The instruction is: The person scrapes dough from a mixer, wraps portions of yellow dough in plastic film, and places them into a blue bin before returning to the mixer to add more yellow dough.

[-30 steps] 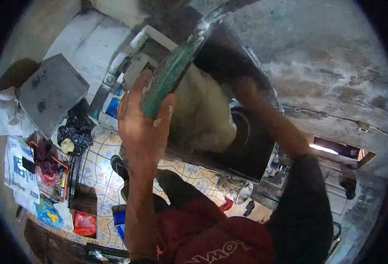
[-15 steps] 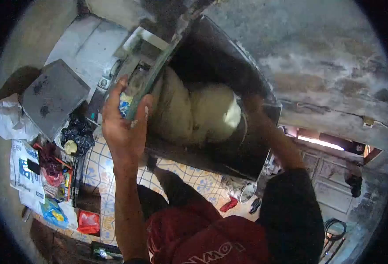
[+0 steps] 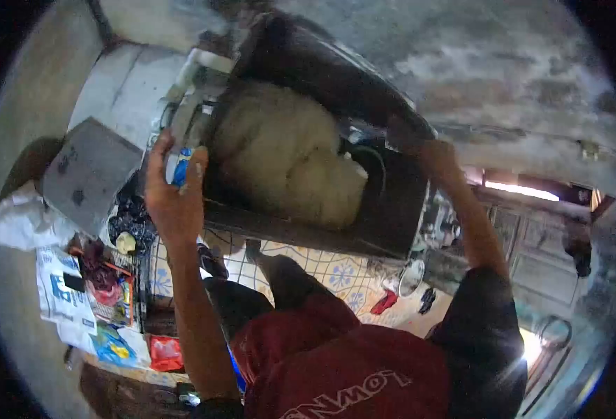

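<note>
A large pale beige mass, looking like dough, [image 3: 280,153] lies in a dark open trough [image 3: 398,202]. My left hand [image 3: 175,188] is at the trough's left end, its thumb and fingers apart, with a small blue-and-white patch [image 3: 182,166] showing between them. My right hand [image 3: 419,143] is at the trough's right side, over the rim and to the right of the mass. Its fingers are dark and blurred, so their grip cannot be made out.
A grey flat board [image 3: 88,171] leans at the left, above a white bag [image 3: 28,220] and a black bag [image 3: 130,216]. Beyond the trough stands a stained wall [image 3: 489,77]. Patterned tiles [image 3: 322,269] and a red item [image 3: 384,302] are below.
The greenish rim that stood between my left thumb and fingers no longer shows there. The pale mass appears wider and further left. My right hand is higher and nearer the right rim.
</note>
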`<action>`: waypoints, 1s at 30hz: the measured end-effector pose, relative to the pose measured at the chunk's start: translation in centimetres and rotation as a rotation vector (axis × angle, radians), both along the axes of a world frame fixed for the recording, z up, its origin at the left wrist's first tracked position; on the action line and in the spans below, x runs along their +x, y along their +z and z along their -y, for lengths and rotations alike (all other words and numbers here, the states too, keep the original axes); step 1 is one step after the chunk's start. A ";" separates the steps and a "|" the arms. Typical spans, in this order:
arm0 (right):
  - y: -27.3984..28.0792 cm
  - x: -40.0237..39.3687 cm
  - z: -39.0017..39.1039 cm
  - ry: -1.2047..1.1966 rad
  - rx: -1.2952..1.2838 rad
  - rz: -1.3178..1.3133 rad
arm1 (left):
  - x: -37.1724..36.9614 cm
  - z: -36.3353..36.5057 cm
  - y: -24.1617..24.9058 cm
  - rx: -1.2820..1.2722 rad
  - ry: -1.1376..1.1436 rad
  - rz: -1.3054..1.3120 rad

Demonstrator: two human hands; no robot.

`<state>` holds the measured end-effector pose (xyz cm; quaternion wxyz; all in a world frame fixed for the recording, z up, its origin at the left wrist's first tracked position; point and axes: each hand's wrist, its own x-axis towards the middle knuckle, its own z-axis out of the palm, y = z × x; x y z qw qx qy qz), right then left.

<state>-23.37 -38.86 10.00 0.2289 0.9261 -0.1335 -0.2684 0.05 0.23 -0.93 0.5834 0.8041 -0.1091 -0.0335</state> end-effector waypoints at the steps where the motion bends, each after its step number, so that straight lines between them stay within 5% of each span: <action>1: 2.0 -0.4 -0.5 -0.060 -0.012 -0.092 | 0.1 0.0 -0.1 0.022 0.010 0.026; 4: 3.5 -5.1 -0.1 -0.170 0.036 0.136 | 0.1 0.3 0.5 -0.021 -0.016 -0.014; 7: 3.1 -10.6 -1.1 0.124 -0.140 -0.125 | 0.3 0.3 1.4 0.005 -0.048 -0.009; 9: 3.5 -11.9 -2.8 0.073 -0.118 -0.167 | 0.2 0.0 2.0 0.101 -0.075 -0.002; 13: 2.9 -8.8 -7.6 -0.276 -0.101 -0.255 | 0.6 -0.1 2.4 0.143 -0.114 0.085; 25: 0.6 -9.4 -10.0 -0.342 -0.002 -0.066 | 0.5 -0.3 0.7 0.016 -0.167 0.050; 30: 1.2 -8.1 -10.8 -0.234 -0.005 -0.227 | 0.4 -0.1 1.1 0.094 -0.142 0.106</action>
